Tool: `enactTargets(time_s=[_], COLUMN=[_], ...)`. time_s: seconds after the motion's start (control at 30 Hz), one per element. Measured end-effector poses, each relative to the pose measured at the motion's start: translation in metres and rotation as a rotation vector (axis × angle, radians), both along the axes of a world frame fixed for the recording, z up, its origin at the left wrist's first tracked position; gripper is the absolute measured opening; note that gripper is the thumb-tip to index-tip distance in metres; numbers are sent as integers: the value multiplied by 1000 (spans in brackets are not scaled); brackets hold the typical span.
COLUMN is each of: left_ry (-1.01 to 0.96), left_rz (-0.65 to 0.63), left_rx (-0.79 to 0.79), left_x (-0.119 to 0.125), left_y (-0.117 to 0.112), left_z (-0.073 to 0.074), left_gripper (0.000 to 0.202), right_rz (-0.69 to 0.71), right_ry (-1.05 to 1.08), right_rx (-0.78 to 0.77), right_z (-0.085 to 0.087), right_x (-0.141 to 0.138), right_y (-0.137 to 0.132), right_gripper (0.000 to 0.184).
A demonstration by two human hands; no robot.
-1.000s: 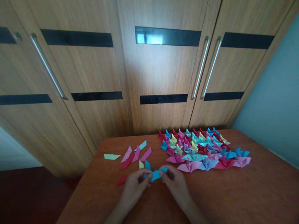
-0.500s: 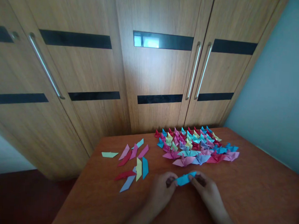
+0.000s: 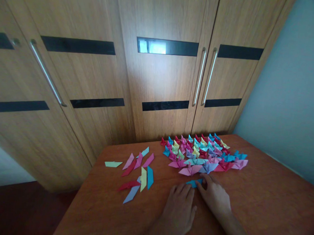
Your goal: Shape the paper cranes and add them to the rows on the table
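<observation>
A blue folded paper strip [image 3: 194,183] lies on the table in front of me, partly covered by my fingers. My left hand [image 3: 179,207] rests palm down, its fingertips over the strip's near left part and its thumb sticking out to the right. With thumb and fingers, my right hand [image 3: 216,195] grips the strip's right end. Just beyond my hands stand rows of small folded paper cranes [image 3: 192,170] in pink, red, blue, yellow and purple. Flat folded paper pieces lie to the left, among them a blue one [image 3: 149,177] and a yellow one [image 3: 143,179].
The brown wooden table [image 3: 98,213] ends on the left above a dark floor [image 3: 31,209]. Behind it rises a wooden wardrobe [image 3: 164,79] with dark strips and metal handles. A pale blue wall [image 3: 287,115] borders the right side.
The blue strip has gone from being held between both hands to lying lower on the table. My left hand has turned palm down over it; my right hand keeps its end.
</observation>
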State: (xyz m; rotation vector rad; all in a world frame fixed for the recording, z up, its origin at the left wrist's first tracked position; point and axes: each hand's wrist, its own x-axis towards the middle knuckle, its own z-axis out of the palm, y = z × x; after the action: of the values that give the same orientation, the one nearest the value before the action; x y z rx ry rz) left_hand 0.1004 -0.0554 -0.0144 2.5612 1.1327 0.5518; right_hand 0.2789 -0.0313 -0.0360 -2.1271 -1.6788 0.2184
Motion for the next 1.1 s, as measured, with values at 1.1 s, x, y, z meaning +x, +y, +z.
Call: enactTargets(time_s=[1.1], left_ry=[10], left_rz=[458], left_rx=[49], left_x=[-184], left_y=[22], left_z=[17], left_gripper=[30], right_rz=[537], right_ry=[289], right_rx=[127], right_z=[30], right_x=[-117], right_y=[6], right_gripper=[23])
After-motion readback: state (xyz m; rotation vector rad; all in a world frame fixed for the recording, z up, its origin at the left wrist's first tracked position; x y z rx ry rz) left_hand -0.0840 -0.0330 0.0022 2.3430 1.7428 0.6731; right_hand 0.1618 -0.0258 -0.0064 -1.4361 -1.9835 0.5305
